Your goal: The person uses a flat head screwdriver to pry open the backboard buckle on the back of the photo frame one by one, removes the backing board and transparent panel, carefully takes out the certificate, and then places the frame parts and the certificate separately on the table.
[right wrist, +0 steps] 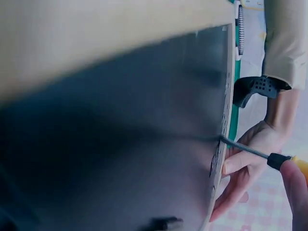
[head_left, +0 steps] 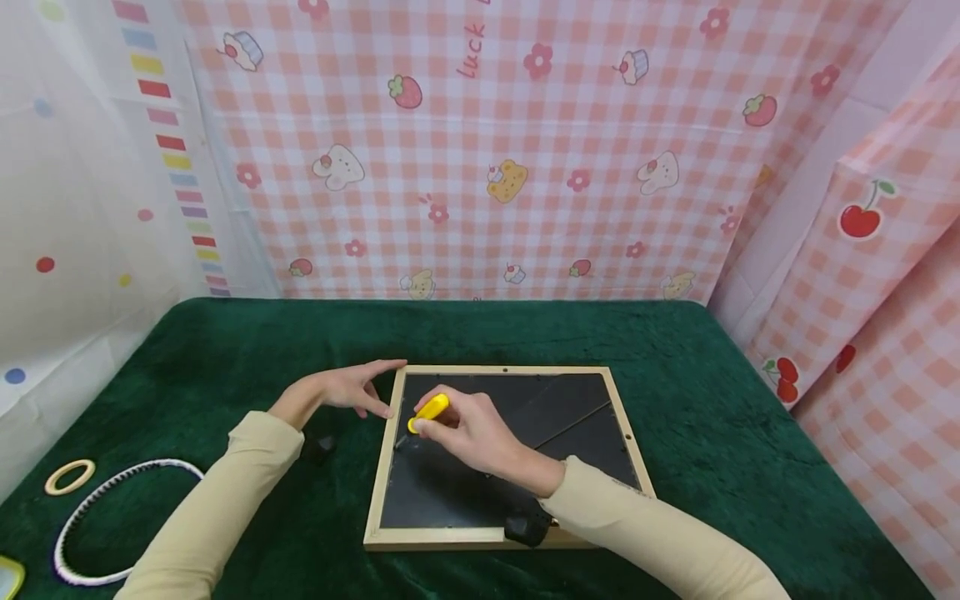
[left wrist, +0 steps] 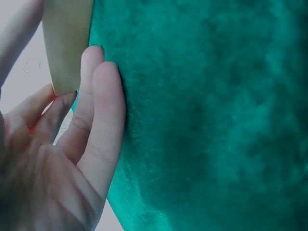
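My right hand (head_left: 483,433) grips the yellow handle of a screwdriver (head_left: 432,407) above the left part of a wooden frame (head_left: 435,537). The frame lies flat, with a black panel (head_left: 585,458) inside it and a thin cord slanting across the panel. In the right wrist view the screwdriver's metal shaft (right wrist: 246,148) reaches down to the frame's inner edge, its tip right at that edge. My left hand (head_left: 347,388) rests against the frame's left side, fingers extended toward the far corner and thumb at the edge. The left wrist view shows its fingers (left wrist: 103,106) nearly straight beside the wood.
Dark green cloth (head_left: 712,400) covers the table. At the left lie a small pale ring (head_left: 70,477), a larger white hoop (head_left: 67,533) partly behind my left sleeve, and a yellow-rimmed thing (head_left: 11,577) cut by the view's edge. Patterned curtains (head_left: 480,125) hang behind.
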The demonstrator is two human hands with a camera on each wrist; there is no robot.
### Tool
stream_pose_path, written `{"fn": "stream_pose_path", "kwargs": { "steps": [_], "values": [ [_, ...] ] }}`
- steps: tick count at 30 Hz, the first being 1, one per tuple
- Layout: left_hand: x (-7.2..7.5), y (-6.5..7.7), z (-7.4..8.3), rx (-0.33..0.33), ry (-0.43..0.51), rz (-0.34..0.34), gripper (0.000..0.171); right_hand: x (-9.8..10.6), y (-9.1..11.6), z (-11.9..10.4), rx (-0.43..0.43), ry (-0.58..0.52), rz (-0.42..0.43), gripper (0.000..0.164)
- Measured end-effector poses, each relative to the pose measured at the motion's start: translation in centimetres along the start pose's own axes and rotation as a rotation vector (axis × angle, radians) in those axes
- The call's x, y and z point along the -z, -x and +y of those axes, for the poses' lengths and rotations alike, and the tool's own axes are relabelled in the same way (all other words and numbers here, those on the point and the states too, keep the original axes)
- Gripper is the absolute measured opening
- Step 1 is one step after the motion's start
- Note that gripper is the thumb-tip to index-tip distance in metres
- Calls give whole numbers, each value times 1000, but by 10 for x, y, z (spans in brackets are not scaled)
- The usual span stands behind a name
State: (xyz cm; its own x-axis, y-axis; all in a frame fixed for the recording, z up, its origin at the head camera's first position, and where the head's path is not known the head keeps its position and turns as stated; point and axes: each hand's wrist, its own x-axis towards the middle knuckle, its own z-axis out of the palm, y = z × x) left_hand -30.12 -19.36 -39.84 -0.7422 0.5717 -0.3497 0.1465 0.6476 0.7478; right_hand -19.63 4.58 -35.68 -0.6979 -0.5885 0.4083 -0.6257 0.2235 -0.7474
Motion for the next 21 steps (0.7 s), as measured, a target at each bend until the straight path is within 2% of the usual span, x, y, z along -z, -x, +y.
{"fn": "stream_pose_path", "kwargs": {
  "steps": [5, 10, 13, 17, 21],
  "values": [
    [0, 0, 1, -9, -7, -1, 90, -9, -10, 20, 83, 71, -31, 16],
    [-1, 1, 1, -8, 0, 4, 91, -11, -21, 23, 159, 96, -57, 13],
    [-2, 1, 1, -13, -2, 9, 90, -5, -20, 12, 103, 42, -48, 11],
    [-1, 1, 0, -26, -4, 7, 88, -3, -14, 19, 22, -40, -16, 14],
    [-1, 1, 0, -28, -13, 5, 88, -11, -13, 35, 62, -15, 14, 16]
  ]
}}
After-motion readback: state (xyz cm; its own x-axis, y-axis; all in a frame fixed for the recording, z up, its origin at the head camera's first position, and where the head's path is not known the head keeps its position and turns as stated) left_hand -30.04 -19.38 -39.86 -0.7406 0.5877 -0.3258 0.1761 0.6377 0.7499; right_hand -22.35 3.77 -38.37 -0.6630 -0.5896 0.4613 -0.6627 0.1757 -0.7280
